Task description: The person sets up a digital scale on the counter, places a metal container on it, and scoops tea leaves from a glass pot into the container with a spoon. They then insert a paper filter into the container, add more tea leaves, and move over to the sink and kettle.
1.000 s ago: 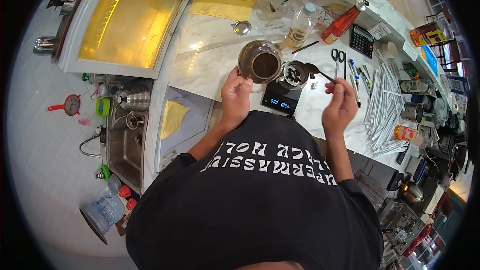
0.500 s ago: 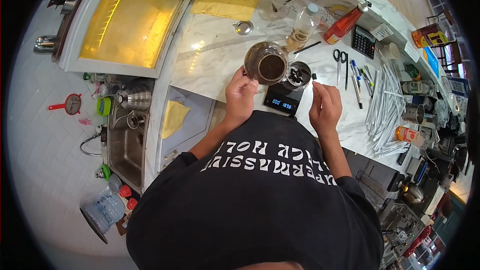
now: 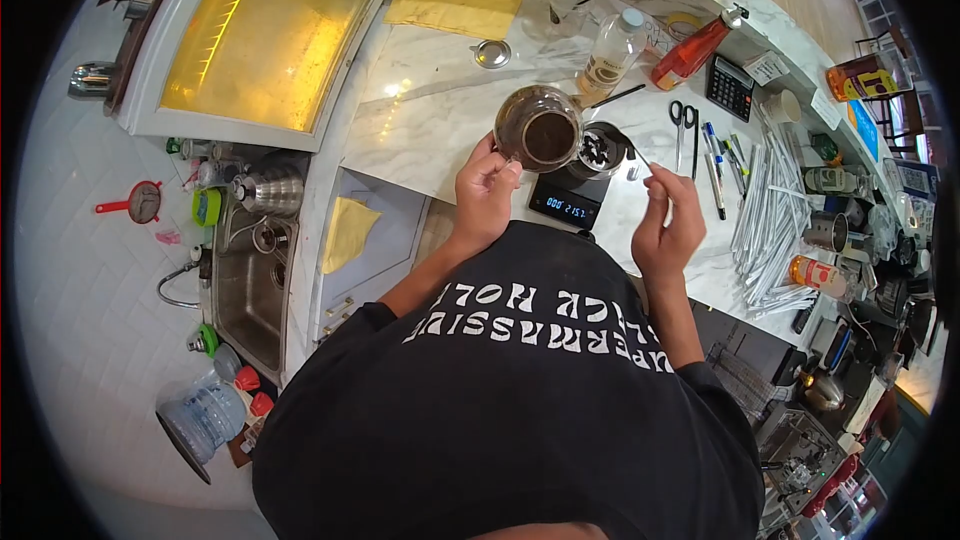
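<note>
My left hand (image 3: 487, 195) grips a round glass jar (image 3: 540, 130) with a dark brown content, tilted beside a metal cup (image 3: 602, 152). Dark pieces lie in the cup, which stands on a black digital scale (image 3: 566, 202) with a lit blue display. My right hand (image 3: 668, 225) pinches the thin handle of a dark spoon (image 3: 627, 145) at the cup's right rim. The spoon's bowl is hard to make out against the cup.
Behind the jar stand a clear bottle (image 3: 609, 57) and a red bottle (image 3: 695, 50). To the right lie scissors (image 3: 681, 130), pens (image 3: 715, 155), a calculator (image 3: 729, 87) and many wrapped straws (image 3: 775, 210). A sink (image 3: 250, 300) is at the left.
My left hand and the jar have shifted slightly right. My right hand moved in toward the cup with the spoon, then back out a little. The scale's reading has risen.
</note>
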Tool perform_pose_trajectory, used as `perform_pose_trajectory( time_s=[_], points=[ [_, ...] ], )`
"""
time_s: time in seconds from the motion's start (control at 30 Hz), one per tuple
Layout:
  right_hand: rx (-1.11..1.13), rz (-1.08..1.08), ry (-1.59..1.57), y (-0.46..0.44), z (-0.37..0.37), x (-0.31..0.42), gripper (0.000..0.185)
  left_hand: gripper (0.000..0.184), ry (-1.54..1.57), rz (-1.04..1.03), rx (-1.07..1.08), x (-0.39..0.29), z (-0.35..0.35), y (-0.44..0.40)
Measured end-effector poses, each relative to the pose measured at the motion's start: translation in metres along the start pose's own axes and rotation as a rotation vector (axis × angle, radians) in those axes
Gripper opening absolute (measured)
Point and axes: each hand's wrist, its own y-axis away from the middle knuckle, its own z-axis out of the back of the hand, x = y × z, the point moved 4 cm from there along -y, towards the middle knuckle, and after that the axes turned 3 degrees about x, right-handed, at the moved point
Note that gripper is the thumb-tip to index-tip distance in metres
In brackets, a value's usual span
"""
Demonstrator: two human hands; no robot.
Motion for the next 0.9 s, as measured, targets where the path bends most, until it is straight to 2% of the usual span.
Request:
perform_pose_trajectory(
  time_s=[0.03, 0.13, 0.27, 0.4, 0.63, 0.73, 0.9],
  points=[
    [-0.029, -0.007, -0.057, -0.004, 0.005, 0.008, 0.022, 0.025, 0.011, 0.013, 0.004, 0.0, 0.0, 0.0],
    [-0.086, 0.079, -0.262, -0.017, 0.019, 0.039, 0.021, 0.025, 0.026, -0.138, 0.056, -0.007, -0.004, -0.002],
    [0.099, 0.221, -0.271, -0.03, 0.008, 0.062, 0.021, 0.024, 0.04, -0.202, 0.11, -0.015, -0.007, -0.002],
    [0.206, 0.16, -0.216, -0.026, -0.013, 0.057, 0.023, 0.026, 0.06, -0.252, 0.113, -0.027, -0.011, -0.003],
    [0.25, 0.145, -0.175, -0.024, -0.021, 0.054, 0.019, 0.025, 0.028, -0.294, 0.088, -0.039, -0.015, 0.0],
    [0.239, 0.103, -0.19, -0.022, -0.02, 0.051, 0.019, 0.033, 0.048, -0.298, 0.115, -0.033, -0.013, -0.001],
    [0.185, -0.173, -0.306, -0.013, -0.019, 0.035, 0.014, 0.036, -0.004, -0.26, 0.146, -0.027, -0.013, -0.003]
  ],
)
